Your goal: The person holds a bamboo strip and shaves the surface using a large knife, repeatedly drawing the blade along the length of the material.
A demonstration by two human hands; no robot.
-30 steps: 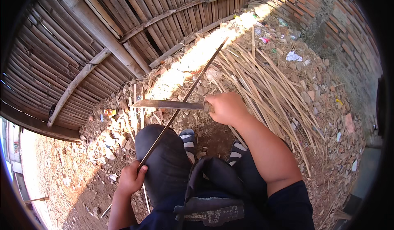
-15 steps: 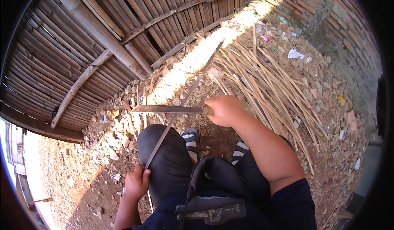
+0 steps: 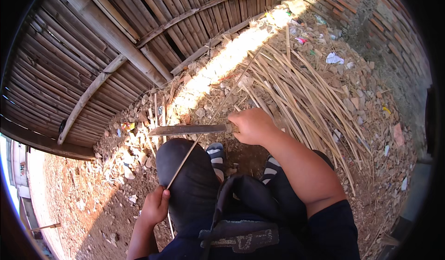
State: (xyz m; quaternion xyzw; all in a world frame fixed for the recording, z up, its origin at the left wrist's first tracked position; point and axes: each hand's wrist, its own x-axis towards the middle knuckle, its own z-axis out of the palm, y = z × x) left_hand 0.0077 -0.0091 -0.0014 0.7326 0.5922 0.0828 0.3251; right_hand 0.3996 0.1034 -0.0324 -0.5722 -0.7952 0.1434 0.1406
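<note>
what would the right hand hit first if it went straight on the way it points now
Heading left along the long, brownish metal knife it holds, the right hand would probably first meet the long, thin, tan strip crossing the blade, though depth is unclear and it might pass over it.

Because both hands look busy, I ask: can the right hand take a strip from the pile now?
Probably not: the right hand is closed around the knife. Otherwise, the pile of strips lies close by, apparently unobstructed.

Left grip (image 3: 155, 206) curled beside knee (image 3: 180, 163), right grip (image 3: 252, 126) clenched farther forward, forearms (image 3: 299, 160) bare
</note>
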